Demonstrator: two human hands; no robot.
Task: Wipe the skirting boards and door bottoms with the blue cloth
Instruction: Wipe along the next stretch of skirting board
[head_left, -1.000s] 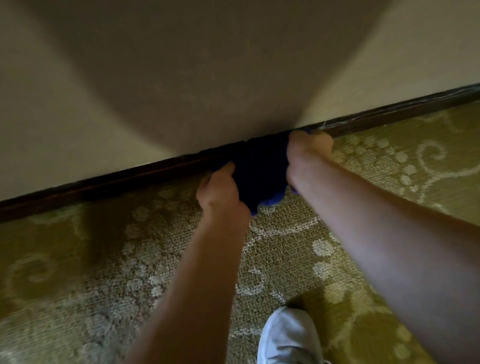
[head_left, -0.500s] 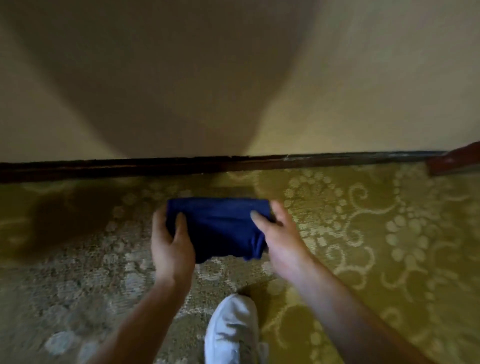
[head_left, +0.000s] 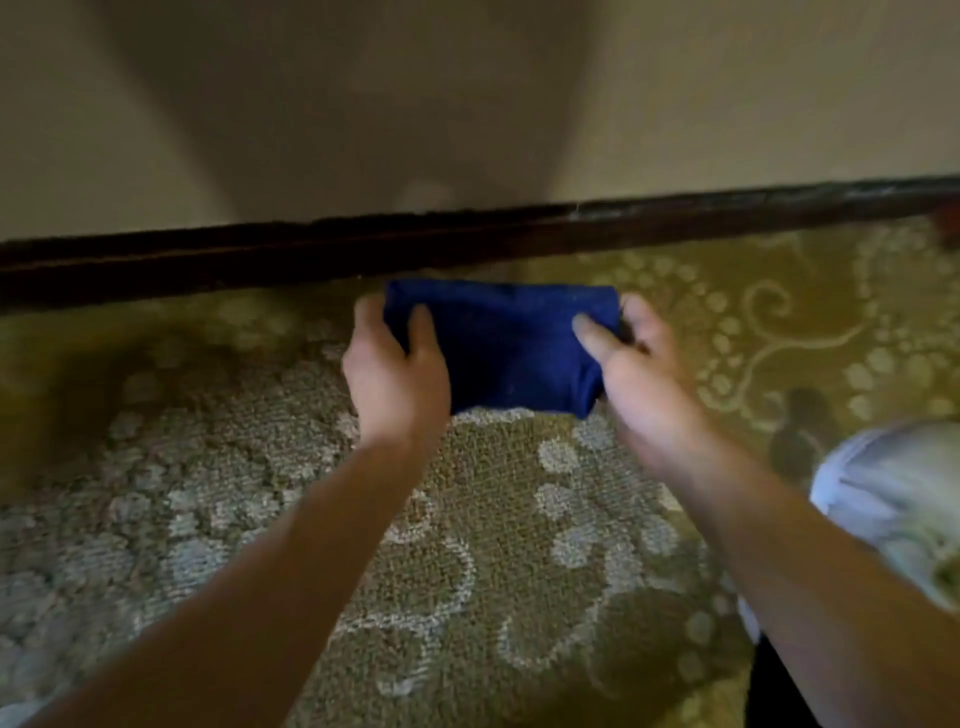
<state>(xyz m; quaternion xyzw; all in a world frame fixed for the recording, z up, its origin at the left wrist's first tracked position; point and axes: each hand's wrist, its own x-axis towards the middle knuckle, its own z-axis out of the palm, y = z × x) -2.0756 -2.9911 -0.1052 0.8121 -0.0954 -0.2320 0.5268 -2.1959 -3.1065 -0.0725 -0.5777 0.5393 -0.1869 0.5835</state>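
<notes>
A folded blue cloth is stretched between both hands, just above the carpet and a little in front of the dark wooden skirting board. My left hand grips the cloth's left end with the thumb on top. My right hand grips its right end the same way. The cloth does not touch the skirting board. The board runs across the whole view at the foot of a beige wall.
A patterned olive and cream carpet covers the floor. A white shoe, blurred, is at the right edge. A reddish-brown object peeks in at the far right end of the skirting board.
One second ago both hands pressed the cloth against the skirting board. They have since pulled it back off the board and hold it folded flat. The white shoe has shifted to the right.
</notes>
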